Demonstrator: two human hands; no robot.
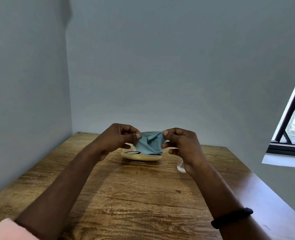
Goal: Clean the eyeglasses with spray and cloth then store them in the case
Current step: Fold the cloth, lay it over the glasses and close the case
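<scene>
both hands were raised over the far middle of the wooden table [143, 196], stretching a blue-grey cloth [149, 143] between them. the left hand [116, 138] pinched the cloth's upper left corner between thumb and forefinger, its other fingers curled in; the right hand [179, 142] pinched the upper right corner the same way, so each was closed on fabric and on nothing else. the cloth hung slack in a fold, its zigzag edge showing near the top. just beyond and below it lay the pale, open case [139, 155], and the dark-rimmed eyeglasses [134, 152] seemed to rest in or on it, though the hanging cloth hid much of them. a small clear spray bottle [181, 166] stood to the right, partly behind the right wrist, which wore a dark band [231, 217]. this looked like the cloth being opened out or refolded, either before wiping or for putting away; which one could not be told. the next move likely called for one hand to free itself and take the glasses by the frame, keeping fingertips off the lenses.
</scene>
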